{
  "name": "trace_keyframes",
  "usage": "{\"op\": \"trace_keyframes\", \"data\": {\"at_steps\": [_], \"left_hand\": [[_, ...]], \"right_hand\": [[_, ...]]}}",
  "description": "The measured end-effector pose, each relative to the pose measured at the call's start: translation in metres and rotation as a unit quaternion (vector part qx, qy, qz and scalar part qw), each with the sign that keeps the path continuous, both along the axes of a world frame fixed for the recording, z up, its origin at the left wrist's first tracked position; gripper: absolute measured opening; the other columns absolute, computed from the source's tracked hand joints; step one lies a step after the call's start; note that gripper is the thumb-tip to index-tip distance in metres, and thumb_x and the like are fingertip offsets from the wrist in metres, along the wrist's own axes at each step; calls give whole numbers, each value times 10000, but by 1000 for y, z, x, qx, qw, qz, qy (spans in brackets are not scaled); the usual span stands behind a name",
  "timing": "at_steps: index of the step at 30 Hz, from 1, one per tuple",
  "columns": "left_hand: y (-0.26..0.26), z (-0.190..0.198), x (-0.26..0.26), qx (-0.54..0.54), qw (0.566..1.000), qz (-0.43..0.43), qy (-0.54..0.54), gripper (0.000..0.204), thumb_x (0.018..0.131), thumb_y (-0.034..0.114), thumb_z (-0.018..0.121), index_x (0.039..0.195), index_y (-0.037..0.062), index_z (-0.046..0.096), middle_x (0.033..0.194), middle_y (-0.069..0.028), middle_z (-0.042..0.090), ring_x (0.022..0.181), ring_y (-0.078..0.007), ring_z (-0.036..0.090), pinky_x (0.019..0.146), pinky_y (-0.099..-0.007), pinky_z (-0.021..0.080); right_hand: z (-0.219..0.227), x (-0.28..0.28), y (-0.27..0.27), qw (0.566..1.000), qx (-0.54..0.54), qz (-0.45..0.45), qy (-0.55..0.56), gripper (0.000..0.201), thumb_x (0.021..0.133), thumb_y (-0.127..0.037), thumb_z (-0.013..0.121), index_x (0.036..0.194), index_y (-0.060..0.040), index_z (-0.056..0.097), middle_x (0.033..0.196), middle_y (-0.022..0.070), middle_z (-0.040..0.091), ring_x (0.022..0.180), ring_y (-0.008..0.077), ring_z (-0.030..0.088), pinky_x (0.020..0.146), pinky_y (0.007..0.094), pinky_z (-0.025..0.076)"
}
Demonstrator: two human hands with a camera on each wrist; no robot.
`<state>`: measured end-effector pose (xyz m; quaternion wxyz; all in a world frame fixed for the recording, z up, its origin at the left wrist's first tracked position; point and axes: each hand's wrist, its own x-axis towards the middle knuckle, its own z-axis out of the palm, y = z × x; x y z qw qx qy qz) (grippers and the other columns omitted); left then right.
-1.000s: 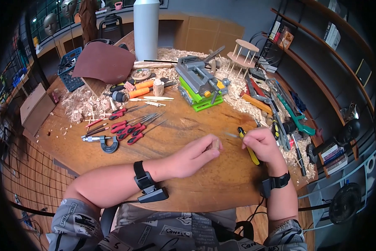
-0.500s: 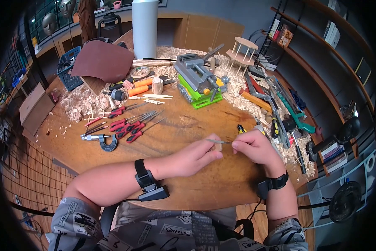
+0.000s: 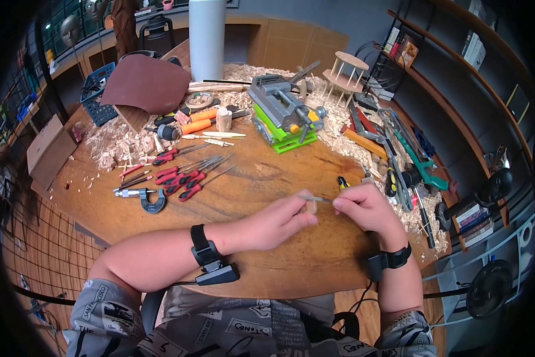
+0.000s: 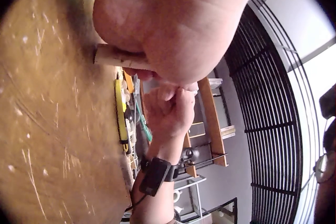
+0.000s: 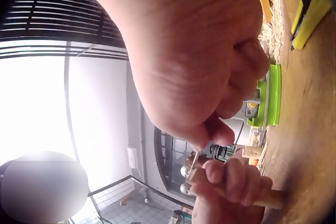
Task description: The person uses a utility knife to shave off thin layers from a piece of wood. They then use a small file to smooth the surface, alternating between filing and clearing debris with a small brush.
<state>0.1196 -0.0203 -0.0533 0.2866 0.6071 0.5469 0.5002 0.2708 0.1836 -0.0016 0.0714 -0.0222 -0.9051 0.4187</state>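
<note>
My left hand grips a short, pale piece of wood; in the left wrist view the lower end of this wood sticks out below the palm. With thumb and fingers my right hand pinches a narrow grey metal tool, blade-like, whose rear part is hidden in the hand. Its thin tip lies across the top of the wood, close to my left fingers, as the right wrist view also shows. Beyond the right hand lies a yellow and black utility knife on the table.
Red-handled files and a micrometer lie to the left on the wooden table. A grey and green vise stands farther back, with wood shavings around it. Saws and other tools line the right side.
My right hand has moved left, bringing the metal tool from beside the utility knife onto the wood. Over the last half second both hands stay nearly in place, the tool shifting slightly.
</note>
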Motion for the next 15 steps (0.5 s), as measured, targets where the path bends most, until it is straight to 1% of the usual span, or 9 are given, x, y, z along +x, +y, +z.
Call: {"op": "trace_keyframes", "data": {"at_steps": [2,4,5,7,10,13,15], "left_hand": [[2,-4,-1,29,999,8,28,212,1047,248,540,1044,43,487,918,-111,495,845,-238,510,775,-357,438],[1,-2,0,16,1000,6,12,212,1046,248,541,1043,43,487,912,-106,495,841,-230,508,774,-354,437],[0,0,1,3,1000,6,-5,212,1046,249,541,1042,43,487,905,-102,494,837,-223,506,773,-352,436],[2,-1,-1,14,1000,9,3,213,1046,249,540,1041,44,486,901,-98,494,836,-214,504,774,-351,436],[2,-2,0,10,1000,2,3,214,1047,251,538,1039,44,485,895,-94,492,837,-204,503,774,-350,436],[0,3,0,2,1000,0,-3,215,1047,250,538,1038,42,485,892,-96,489,835,-206,502,774,-351,437],[0,2,0,-3,1000,5,-9,215,1047,249,539,1038,42,485,889,-98,487,832,-210,502,774,-352,438]], "right_hand": [[2,3,-2,1000,-15,-13,19,302,934,-200,664,703,-7,680,548,31,544,532,105,495,513,281,354],[11,6,7,999,27,5,-42,297,929,-185,664,695,-4,677,551,36,553,529,111,500,519,282,367],[11,6,7,999,28,6,-42,297,929,-185,664,695,-4,677,551,36,553,529,111,500,519,282,367],[9,6,5,1000,24,7,-12,320,942,-186,676,708,13,592,548,33,437,540,91,389,511,296,350],[8,2,-7,1000,13,6,8,306,940,-175,677,717,17,592,548,40,434,538,93,390,511,295,350],[11,8,7,999,42,23,11,290,938,-164,674,725,16,595,549,41,438,534,99,392,509,292,349],[14,6,2,999,36,14,2,281,938,-161,672,731,15,601,550,42,445,532,102,396,509,290,350]]}}
